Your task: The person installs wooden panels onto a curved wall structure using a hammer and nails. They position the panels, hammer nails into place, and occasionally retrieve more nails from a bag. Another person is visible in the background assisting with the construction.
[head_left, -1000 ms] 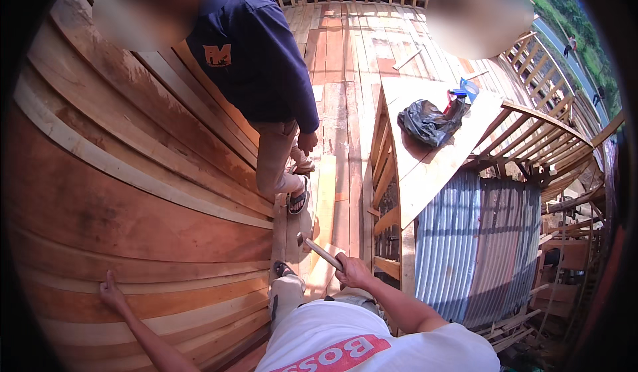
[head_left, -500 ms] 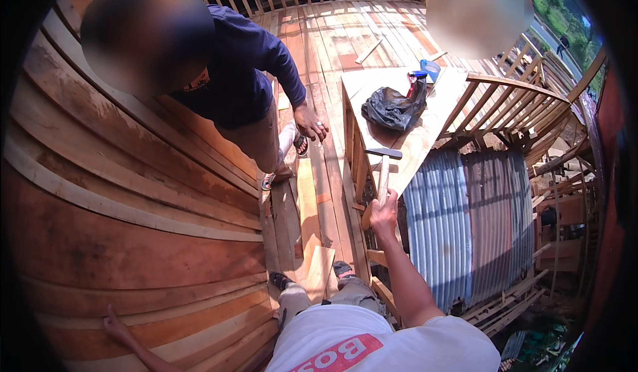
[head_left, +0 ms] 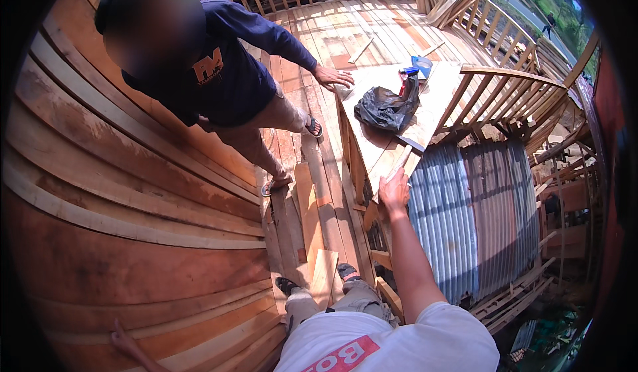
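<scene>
My right hand (head_left: pixel 395 190) is closed round the wooden handle of a hammer (head_left: pixel 401 158). The hammer lies over the near right edge of a pale wooden tabletop (head_left: pixel 369 79), its dark head close to a black plastic bag (head_left: pixel 387 109). Whether it fully rests on the wood I cannot tell. A blue-topped red item and a blue packet (head_left: pixel 421 67) are beside the bag. At the lower left, my left hand (head_left: pixel 121 341) is by the plank wall (head_left: pixel 133 252), a finger or thumb stretched out and nothing visible in it; contact with the wall is unclear.
A co-worker in a dark blue top (head_left: pixel 232 73) stands ahead left, one hand (head_left: pixel 333 77) on the tabletop corner. Loose boards (head_left: pixel 323 272) lie by my feet on the plank floor. Wooden railing (head_left: pixel 508 96) and corrugated metal sheets (head_left: pixel 442 219) are at the right.
My right hand and the hammer have shifted right and slightly forward, the hammer's head now by the bag. The co-worker's hand has moved up onto the tabletop corner. My left hand has barely moved.
</scene>
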Available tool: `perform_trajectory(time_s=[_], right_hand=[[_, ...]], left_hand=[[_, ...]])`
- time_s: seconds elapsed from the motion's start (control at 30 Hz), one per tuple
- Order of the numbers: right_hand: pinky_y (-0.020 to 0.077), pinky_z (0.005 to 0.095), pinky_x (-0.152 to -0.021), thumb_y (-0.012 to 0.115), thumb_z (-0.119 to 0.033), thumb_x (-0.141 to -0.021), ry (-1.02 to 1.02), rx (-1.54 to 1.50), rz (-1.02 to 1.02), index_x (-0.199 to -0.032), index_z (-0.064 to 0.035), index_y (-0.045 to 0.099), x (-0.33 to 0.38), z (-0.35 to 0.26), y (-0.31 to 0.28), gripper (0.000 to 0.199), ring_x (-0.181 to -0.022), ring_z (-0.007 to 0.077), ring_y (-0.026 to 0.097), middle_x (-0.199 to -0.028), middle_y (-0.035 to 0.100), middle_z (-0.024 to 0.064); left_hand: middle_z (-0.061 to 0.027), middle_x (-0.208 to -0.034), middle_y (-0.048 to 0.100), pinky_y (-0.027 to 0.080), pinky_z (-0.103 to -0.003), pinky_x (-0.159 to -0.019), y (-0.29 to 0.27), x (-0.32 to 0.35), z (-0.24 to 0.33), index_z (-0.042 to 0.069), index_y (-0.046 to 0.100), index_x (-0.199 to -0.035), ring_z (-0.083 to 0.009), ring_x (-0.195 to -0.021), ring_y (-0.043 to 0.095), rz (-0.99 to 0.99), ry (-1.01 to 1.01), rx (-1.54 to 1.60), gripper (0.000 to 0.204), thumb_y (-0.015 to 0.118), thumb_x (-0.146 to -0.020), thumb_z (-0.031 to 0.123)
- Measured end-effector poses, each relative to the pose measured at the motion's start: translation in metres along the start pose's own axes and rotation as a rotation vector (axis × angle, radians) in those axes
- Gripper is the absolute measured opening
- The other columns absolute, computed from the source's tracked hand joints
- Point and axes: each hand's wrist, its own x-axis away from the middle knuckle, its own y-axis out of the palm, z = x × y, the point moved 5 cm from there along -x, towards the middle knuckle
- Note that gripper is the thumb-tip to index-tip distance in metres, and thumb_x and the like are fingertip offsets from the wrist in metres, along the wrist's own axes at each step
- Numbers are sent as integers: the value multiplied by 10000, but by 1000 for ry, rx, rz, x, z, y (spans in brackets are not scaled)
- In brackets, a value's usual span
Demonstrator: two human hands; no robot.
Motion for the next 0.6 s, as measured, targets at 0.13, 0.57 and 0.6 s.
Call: perform_trajectory(time_s=[0.13, 0.57, 0.6], right_hand=[[491, 477, -827, 599, -205, -880, -258, 36, 137, -1079, -20, 564, -31, -28, -23, 274, -970, 397, 593, -1123, 545, 193], [484, 438, -941, 465, -166, -855, -318, -14, -41, -1038, -98, 705, -249, -89, 60, 309, -1072, 361, 617, -1110, 659, 192], [486, 440, -937, 452, -195, -868, -260, 2, -38, -1025, -99, 707, -248, -86, 68, 315, -1069, 360, 618, -1106, 662, 186]], left_hand=[[-132, -646, 544, 442, -419, -608, -11, -3, -16, -57, 576, -710, -248, -584, 445, -13, 8, -75, 639, 659, -843, 563], [-84, -433, 490, 337, -419, -403, -43, 8, 28, 69, 522, -443, -235, -379, 375, 250, 569, -210, 610, 756, -768, 530], [-83, -428, 481, 322, -416, -397, -42, 8, 24, 73, 494, -435, -231, -375, 362, 245, 576, -282, 622, 754, -772, 525]])
